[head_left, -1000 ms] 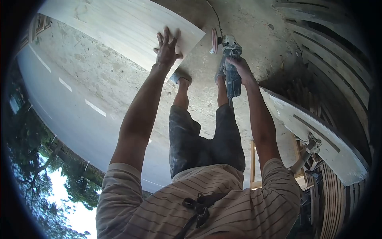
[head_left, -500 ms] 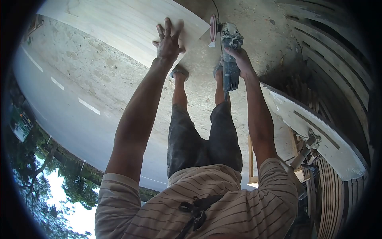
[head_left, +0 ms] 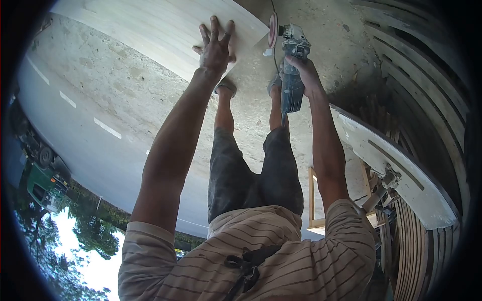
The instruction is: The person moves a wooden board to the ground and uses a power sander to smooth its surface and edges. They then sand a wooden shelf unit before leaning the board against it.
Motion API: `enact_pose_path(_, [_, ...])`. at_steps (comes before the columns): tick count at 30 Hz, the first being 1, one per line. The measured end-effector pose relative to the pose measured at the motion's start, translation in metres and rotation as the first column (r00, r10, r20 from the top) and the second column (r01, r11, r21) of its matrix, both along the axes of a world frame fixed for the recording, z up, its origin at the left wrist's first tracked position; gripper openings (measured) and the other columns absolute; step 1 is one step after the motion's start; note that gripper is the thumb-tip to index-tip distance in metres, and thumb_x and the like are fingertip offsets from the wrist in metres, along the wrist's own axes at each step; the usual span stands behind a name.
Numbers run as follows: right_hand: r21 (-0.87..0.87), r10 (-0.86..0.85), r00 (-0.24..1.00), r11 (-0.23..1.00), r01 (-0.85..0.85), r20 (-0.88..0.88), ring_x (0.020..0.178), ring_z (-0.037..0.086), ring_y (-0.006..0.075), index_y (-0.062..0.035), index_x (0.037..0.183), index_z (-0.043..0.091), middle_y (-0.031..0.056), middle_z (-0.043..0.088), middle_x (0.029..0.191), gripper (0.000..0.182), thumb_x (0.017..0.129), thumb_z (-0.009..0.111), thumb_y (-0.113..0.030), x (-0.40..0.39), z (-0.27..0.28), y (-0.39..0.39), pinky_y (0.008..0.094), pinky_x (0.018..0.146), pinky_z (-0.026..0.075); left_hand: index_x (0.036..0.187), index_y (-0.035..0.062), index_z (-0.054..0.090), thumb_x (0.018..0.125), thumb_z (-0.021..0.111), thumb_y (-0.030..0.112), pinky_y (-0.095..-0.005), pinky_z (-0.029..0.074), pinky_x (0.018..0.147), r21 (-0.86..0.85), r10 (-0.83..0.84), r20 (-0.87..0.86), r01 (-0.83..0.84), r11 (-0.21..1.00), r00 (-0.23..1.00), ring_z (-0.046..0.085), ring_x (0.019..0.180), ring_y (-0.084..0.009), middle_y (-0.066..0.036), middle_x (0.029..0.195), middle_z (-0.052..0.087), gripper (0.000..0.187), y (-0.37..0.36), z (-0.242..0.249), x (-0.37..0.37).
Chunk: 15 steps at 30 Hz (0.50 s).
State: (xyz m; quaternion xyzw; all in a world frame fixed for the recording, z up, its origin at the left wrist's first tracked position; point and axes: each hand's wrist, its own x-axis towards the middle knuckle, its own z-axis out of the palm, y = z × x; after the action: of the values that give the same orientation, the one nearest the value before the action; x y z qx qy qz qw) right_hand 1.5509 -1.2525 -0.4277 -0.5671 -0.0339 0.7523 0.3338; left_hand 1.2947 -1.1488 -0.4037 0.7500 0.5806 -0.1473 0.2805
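Observation:
My left hand (head_left: 215, 52) rests on a pale wooden board (head_left: 150, 30), fingers spread, close to the board's near corner. In my right hand (head_left: 305, 72) is an angle grinder (head_left: 292, 80), gripped round its dark body. Its reddish sanding disc (head_left: 272, 30) stands edge-on at the board's right tip. From the grinder's lower end a cord comes out, and a dark cable (head_left: 274, 55) runs behind the disc. Part of the board lies past the upper edge of the view.
Dusty concrete (head_left: 256, 105) lies under my feet. On the right are a white-topped machine table (head_left: 396, 160), stacked wooden strips (head_left: 411, 246) and a small wooden frame (head_left: 312, 200). A road (head_left: 75, 135) with a green truck (head_left: 37, 183) runs on the left.
The grinder and my right hand have shifted slightly right, the disc staying by the board's edge. My left hand has moved a little up and right. More of the green truck shows.

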Motion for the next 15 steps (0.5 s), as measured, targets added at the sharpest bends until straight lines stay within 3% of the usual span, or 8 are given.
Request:
enact_pose_path(9, [-0.030, 0.041, 0.996, 0.999, -0.038, 0.079, 0.065, 0.068, 0.0182, -0.0066, 0.105, 0.063, 0.0061, 0.067, 0.083, 0.038, 0.084, 0.076, -0.036, 0.004, 0.001, 0.000, 0.0336, 0.059, 0.056, 0.156, 0.0338, 0.023, 0.070, 0.087, 0.019, -0.0878, 0.031, 0.091, 0.029, -0.008, 0.002, 0.008, 1.000, 1.000, 0.006, 0.146, -0.0541, -0.015, 0.165, 0.002, 0.108, 0.003, -0.004, 0.001])
enact_pose_path(12, [-0.057, 0.034, 0.999, 0.998, -0.033, 0.016, 0.064, 0.067, 0.0176, -0.0070, 0.104, 0.064, 0.0058, 0.067, 0.081, 0.037, 0.085, 0.076, -0.036, 0.015, 0.006, 0.013, 0.0330, 0.058, 0.055, 0.156, 0.0345, 0.023, 0.071, 0.087, 0.017, -0.0880, 0.029, 0.092, 0.022, 0.011, 0.010, -0.011, 1.000, 1.000, 0.005, 0.147, -0.0530, -0.015, 0.165, 0.001, 0.108, 0.005, -0.004, -0.001])
enact_pose_path(15, [-0.054, 0.230, 0.967, 0.973, -0.225, 0.112, 0.067, 0.066, 0.0157, -0.0037, 0.105, 0.065, 0.0048, 0.066, 0.082, 0.042, 0.082, 0.078, -0.037, 0.046, 0.022, 0.037, 0.0320, 0.061, 0.054, 0.156, 0.0351, 0.023, 0.071, 0.086, 0.016, -0.0879, 0.027, 0.094, -0.011, 0.033, 0.012, -0.033, 0.999, 0.999, 0.005, 0.147, -0.0520, -0.013, 0.165, 0.001, 0.108, 0.001, -0.003, -0.002])
